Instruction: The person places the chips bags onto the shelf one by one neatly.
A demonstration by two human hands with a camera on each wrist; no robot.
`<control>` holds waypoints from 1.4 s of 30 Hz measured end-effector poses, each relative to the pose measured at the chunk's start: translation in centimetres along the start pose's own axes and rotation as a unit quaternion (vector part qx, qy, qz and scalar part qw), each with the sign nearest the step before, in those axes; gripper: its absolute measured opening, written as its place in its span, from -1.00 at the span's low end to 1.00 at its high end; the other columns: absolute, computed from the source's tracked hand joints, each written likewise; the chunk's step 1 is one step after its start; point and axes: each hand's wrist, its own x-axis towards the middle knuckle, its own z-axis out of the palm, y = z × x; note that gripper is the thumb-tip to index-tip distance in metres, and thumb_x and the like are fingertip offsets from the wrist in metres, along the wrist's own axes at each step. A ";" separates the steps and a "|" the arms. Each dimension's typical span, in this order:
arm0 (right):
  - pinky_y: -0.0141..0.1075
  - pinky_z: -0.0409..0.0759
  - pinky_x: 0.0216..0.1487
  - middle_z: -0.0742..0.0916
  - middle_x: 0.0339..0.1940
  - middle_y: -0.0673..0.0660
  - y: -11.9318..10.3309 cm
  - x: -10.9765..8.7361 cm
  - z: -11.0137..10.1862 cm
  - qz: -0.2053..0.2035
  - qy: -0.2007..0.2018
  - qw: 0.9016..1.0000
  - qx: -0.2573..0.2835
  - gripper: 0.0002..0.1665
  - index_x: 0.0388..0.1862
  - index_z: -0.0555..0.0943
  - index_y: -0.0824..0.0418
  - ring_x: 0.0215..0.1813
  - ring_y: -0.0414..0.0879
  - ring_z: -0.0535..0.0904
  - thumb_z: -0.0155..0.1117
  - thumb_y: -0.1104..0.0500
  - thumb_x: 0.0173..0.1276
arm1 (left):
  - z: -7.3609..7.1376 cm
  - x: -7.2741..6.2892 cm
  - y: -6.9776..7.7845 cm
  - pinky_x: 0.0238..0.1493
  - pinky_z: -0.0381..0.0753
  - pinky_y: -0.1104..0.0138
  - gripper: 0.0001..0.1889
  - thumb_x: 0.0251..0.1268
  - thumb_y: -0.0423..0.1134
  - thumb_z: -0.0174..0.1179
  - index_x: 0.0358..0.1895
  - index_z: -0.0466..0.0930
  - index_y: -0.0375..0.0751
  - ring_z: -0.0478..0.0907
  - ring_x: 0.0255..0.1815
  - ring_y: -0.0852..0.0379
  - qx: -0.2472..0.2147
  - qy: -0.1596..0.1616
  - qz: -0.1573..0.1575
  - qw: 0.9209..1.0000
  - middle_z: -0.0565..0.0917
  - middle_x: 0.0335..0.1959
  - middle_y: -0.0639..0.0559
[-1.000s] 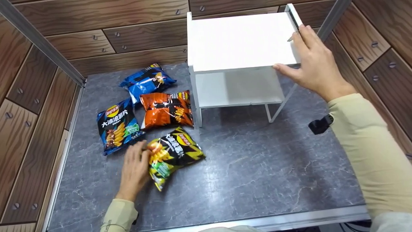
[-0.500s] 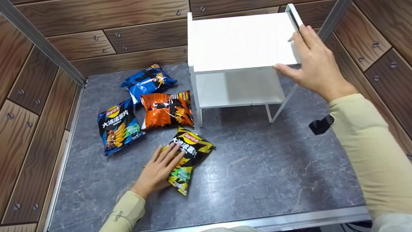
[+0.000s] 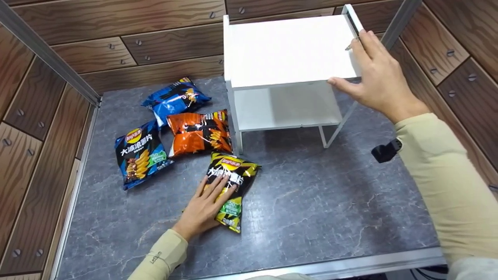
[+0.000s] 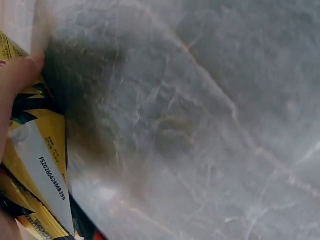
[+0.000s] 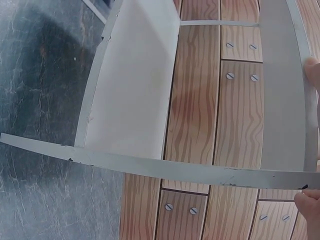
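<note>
A yellow-and-black bag of chips (image 3: 229, 167) lies at the front middle of the table. My left hand (image 3: 206, 204) holds it, fingers spread over its printed front. In the left wrist view, the thumb (image 4: 20, 75) presses the side of the bag (image 4: 42, 150) that carries a date code. At the right, my right hand (image 3: 379, 74) grips the upper right edge of a white two-tier rack (image 3: 291, 50). Its thumb is at the front edge of the top shelf and its fingers lie along the side rail; the right wrist view shows the rack's lower shelf (image 5: 130, 85).
Left of the rack lie an orange chip bag (image 3: 198, 134), a dark blue-edged one (image 3: 140, 155) and a blue one (image 3: 175, 97). Wood-patterned walls (image 3: 175, 42) enclose the grey marbled table (image 3: 311, 217), and a metal strip (image 3: 350, 264) runs along its front edge.
My left hand has come onto the yellow-and-black bag from its left side. The bag has slid right and turned more upright. My right hand and the rack stay put.
</note>
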 end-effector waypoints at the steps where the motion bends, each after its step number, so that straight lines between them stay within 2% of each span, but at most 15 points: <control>1: 0.20 0.14 0.53 0.26 0.54 0.43 0.0 0.0 0.0 0.001 0.000 1.000 0.000 0.06 0.47 0.25 0.44 0.59 0.32 0.08 0.33 -0.25 0.27 | 0.1 -0.1 0.1 0.54 0.03 -0.19 0.35 -0.40 0.20 0.61 0.59 0.03 -0.06 0.10 0.59 -0.20 0.003 -0.002 0.000 1.000 0.12 0.58 -0.24; 6: 0.20 0.14 0.53 0.26 0.55 0.42 0.0 0.0 -0.1 0.006 0.000 1.000 0.003 0.07 0.48 0.24 0.44 0.60 0.31 0.08 0.34 -0.24 0.27 | 0.7 -0.4 0.4 0.51 0.12 -0.20 0.18 -0.26 -0.07 0.60 0.56 0.12 -0.06 0.16 0.57 -0.20 0.008 0.021 0.006 1.000 0.19 0.56 -0.24; 9: 0.20 0.14 0.53 0.25 0.55 0.43 0.0 0.0 -0.1 0.007 -0.002 1.000 0.004 0.07 0.49 0.23 0.44 0.60 0.31 0.07 0.33 -0.24 0.27 | 0.9 -0.5 0.5 0.48 0.19 -0.20 0.03 -0.18 -0.32 0.44 0.54 0.20 -0.08 0.22 0.54 -0.20 0.016 0.048 0.009 0.999 0.26 0.53 -0.24; 13: 0.20 0.14 0.53 0.24 0.55 0.42 -0.1 0.0 0.0 0.009 -0.004 1.000 0.004 0.07 0.49 0.22 0.45 0.60 0.31 0.06 0.33 -0.24 0.28 | 0.9 -0.5 0.5 0.45 0.25 -0.18 -0.05 -0.19 -0.48 0.29 0.49 0.28 -0.10 0.28 0.51 -0.20 0.012 0.073 0.011 0.997 0.31 0.50 -0.24; 18: 0.20 0.14 0.53 0.24 0.56 0.41 -0.1 -0.1 0.1 0.011 -0.005 1.000 0.005 0.08 0.49 0.23 0.44 0.61 0.30 0.06 0.33 -0.25 0.27 | 0.5 -0.5 0.4 0.43 0.28 -0.18 -0.08 -0.18 -0.51 0.32 0.47 0.32 -0.15 0.30 0.49 -0.22 -0.006 0.087 0.014 0.996 0.34 0.48 -0.26; 23: 0.19 0.13 0.54 0.23 0.57 0.40 -0.1 -0.2 0.1 0.013 -0.008 1.000 0.004 0.09 0.50 0.21 0.43 0.62 0.28 0.04 0.32 -0.25 0.28 | -0.6 -0.5 0.2 0.46 0.26 -0.16 -0.03 -0.19 -0.57 0.34 0.50 0.27 -0.17 0.27 0.51 -0.22 -0.032 0.073 0.010 0.997 0.30 0.50 -0.27; 27: 0.18 0.12 0.55 0.23 0.57 0.40 0.0 -0.1 0.0 0.014 -0.009 1.000 0.001 0.09 0.50 0.21 0.43 0.62 0.28 0.04 0.32 -0.26 0.28 | -1.6 -0.4 -0.2 0.47 0.25 -0.12 -0.05 -0.16 -0.63 0.22 0.51 0.24 -0.18 0.24 0.52 -0.24 -0.066 0.068 0.005 0.995 0.28 0.51 -0.27; 31: 0.19 0.12 0.54 0.24 0.56 0.40 0.0 -0.1 -0.2 0.015 -0.005 1.000 0.004 0.08 0.50 0.22 0.43 0.61 0.28 0.06 0.33 -0.25 0.27 | -2.6 -0.5 -0.5 0.46 0.28 -0.09 -0.10 -0.12 -0.66 0.06 0.49 0.26 -0.21 0.28 0.50 -0.23 -0.088 0.077 -0.001 0.993 0.31 0.50 -0.26; 37: 0.19 0.14 0.53 0.25 0.56 0.41 0.0 -0.1 -0.1 0.009 -0.002 1.000 0.002 0.06 0.49 0.24 0.44 0.61 0.29 0.07 0.34 -0.23 0.27 | -3.8 -1.0 -0.8 0.43 0.34 -0.06 -0.17 -0.06 -0.66 0.04 0.46 0.29 -0.28 0.37 0.45 -0.19 -0.097 0.099 -0.010 0.990 0.39 0.44 -0.27; 42: 0.21 0.16 0.52 0.27 0.54 0.43 0.0 -0.1 0.2 -0.003 0.009 1.000 0.002 0.06 0.48 0.25 0.45 0.60 0.29 0.08 0.34 -0.23 0.28 | -5.1 -1.5 -1.2 0.41 0.37 -0.04 -0.13 -0.13 -0.67 0.07 0.47 0.29 -0.27 0.38 0.44 -0.16 -0.089 0.109 -0.027 0.990 0.39 0.44 -0.24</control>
